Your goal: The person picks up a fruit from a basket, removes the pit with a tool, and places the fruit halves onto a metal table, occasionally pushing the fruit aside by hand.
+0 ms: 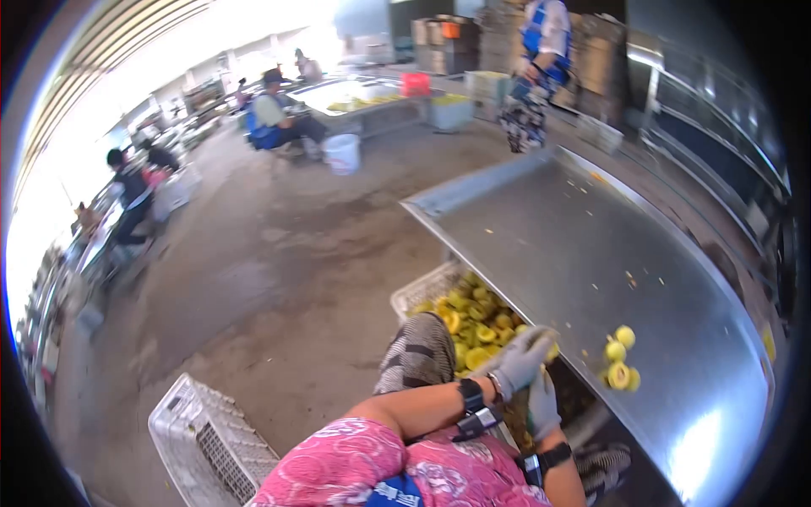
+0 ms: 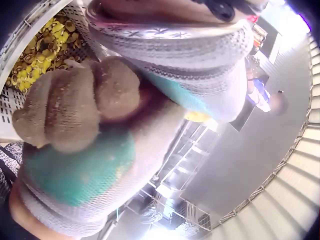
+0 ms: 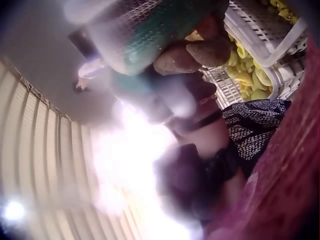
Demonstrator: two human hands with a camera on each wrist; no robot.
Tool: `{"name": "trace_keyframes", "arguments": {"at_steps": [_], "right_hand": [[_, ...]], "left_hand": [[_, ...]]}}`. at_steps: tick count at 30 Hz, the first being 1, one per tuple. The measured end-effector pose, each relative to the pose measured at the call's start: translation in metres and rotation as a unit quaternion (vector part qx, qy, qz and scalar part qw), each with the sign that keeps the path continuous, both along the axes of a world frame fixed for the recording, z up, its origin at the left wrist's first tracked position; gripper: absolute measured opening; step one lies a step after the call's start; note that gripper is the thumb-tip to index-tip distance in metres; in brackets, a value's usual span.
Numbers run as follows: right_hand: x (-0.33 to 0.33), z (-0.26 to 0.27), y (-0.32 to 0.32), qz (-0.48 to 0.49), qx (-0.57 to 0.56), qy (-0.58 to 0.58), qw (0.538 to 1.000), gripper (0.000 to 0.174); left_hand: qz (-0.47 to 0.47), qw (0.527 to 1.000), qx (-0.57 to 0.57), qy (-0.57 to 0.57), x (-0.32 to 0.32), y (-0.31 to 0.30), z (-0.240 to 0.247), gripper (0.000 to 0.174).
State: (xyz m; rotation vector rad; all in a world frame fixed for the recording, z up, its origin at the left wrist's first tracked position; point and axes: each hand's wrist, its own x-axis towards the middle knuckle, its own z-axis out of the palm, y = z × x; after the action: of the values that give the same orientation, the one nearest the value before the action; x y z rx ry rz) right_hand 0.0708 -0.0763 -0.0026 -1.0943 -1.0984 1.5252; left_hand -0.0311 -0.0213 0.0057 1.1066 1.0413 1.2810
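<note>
Both hands wear light grey-white knit gloves with green palms and meet at the near edge of the metal table (image 1: 541, 253). A yellow-green fruit (image 1: 552, 348) shows at the fingertips of my left hand (image 1: 519, 362), which holds it. My right hand (image 1: 543, 406) is just below, close against the left. In the left wrist view the right hand's fingers (image 2: 72, 110) are curled into the palm and stained brown; I cannot tell what they grip. Under the hands, a white crate (image 1: 414, 291) holds many halved yellow-green fruits (image 1: 477, 334), some with hollow brown centres.
Several yellow-green fruits (image 1: 621, 355) lie on the metal table, with small scraps scattered about. An upturned-looking white crate (image 1: 207, 439) stands on the floor at left. A white bucket (image 1: 342, 155) and seated people are further back; another person (image 1: 536, 76) stands beyond the table.
</note>
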Motion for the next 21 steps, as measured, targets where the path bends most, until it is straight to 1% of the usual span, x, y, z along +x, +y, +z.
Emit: {"name": "trace_keyframes", "arguments": {"at_steps": [1, 2, 4, 5, 8, 10, 11, 14, 15, 16, 17, 18, 19, 20, 21], "right_hand": [[-0.005, 0.012, -0.004, 0.007, 0.007, -0.011, 1.0, 0.04], [-0.007, 0.012, -0.005, 0.028, -0.017, 0.012, 0.999, 0.039], [-0.003, 0.008, -0.006, 0.063, -0.068, 0.052, 0.994, 0.039], [-0.008, 0.01, -0.007, 0.042, -0.053, 0.031, 0.997, 0.034], [-0.003, 0.01, -0.011, 0.086, -0.156, 0.077, 0.981, 0.032], [0.006, 0.014, -0.015, 0.158, -0.208, 0.151, 0.953, 0.036], [0.01, 0.016, -0.016, 0.193, -0.232, 0.188, 0.935, 0.038], [0.01, 0.014, -0.016, 0.212, -0.275, 0.247, 0.905, 0.039], [0.013, 0.011, -0.016, 0.234, -0.295, 0.326, 0.867, 0.034], [0.014, 0.009, -0.016, 0.233, -0.288, 0.319, 0.872, 0.034], [0.014, 0.013, -0.016, 0.227, -0.295, 0.309, 0.875, 0.034], [0.016, 0.008, -0.015, 0.218, -0.31, 0.325, 0.866, 0.036], [0.015, 0.007, -0.017, 0.181, -0.293, 0.292, 0.892, 0.038], [0.018, 0.012, -0.019, 0.207, -0.271, 0.299, 0.891, 0.041], [0.023, 0.004, -0.019, 0.228, -0.261, 0.331, 0.878, 0.041]], "left_hand": [[-0.01, 1.0, -0.001, -0.024, 0.001, 0.007, -0.01, 0.033], [-0.015, 0.995, 0.017, -0.093, 0.001, 0.012, -0.012, 0.034], [-0.071, 0.976, -0.089, -0.187, -0.005, 0.015, -0.01, 0.036], [-0.081, 0.979, -0.089, -0.167, -0.008, 0.015, -0.012, 0.038], [-0.128, 0.98, -0.094, -0.117, -0.014, 0.014, -0.008, 0.04], [-0.174, 0.974, -0.102, -0.105, -0.02, 0.01, 0.001, 0.039], [-0.19, 0.967, -0.101, -0.138, -0.02, 0.012, -0.001, 0.037], [-0.201, 0.955, -0.083, -0.204, -0.024, 0.004, 0.012, 0.037], [-0.209, 0.952, -0.099, -0.199, -0.025, 0.003, 0.014, 0.037], [-0.226, 0.947, -0.119, -0.194, -0.025, 0.004, 0.014, 0.038], [-0.234, 0.935, -0.15, -0.219, -0.025, 0.004, 0.014, 0.039], [-0.24, 0.922, -0.184, -0.243, -0.023, 0.002, 0.01, 0.04], [-0.229, 0.914, -0.208, -0.262, -0.019, 0.003, 0.003, 0.041], [-0.214, 0.908, -0.229, -0.279, -0.015, 0.004, -0.002, 0.043], [-0.199, 0.903, -0.249, -0.289, -0.012, 0.002, -0.003, 0.043]]}}
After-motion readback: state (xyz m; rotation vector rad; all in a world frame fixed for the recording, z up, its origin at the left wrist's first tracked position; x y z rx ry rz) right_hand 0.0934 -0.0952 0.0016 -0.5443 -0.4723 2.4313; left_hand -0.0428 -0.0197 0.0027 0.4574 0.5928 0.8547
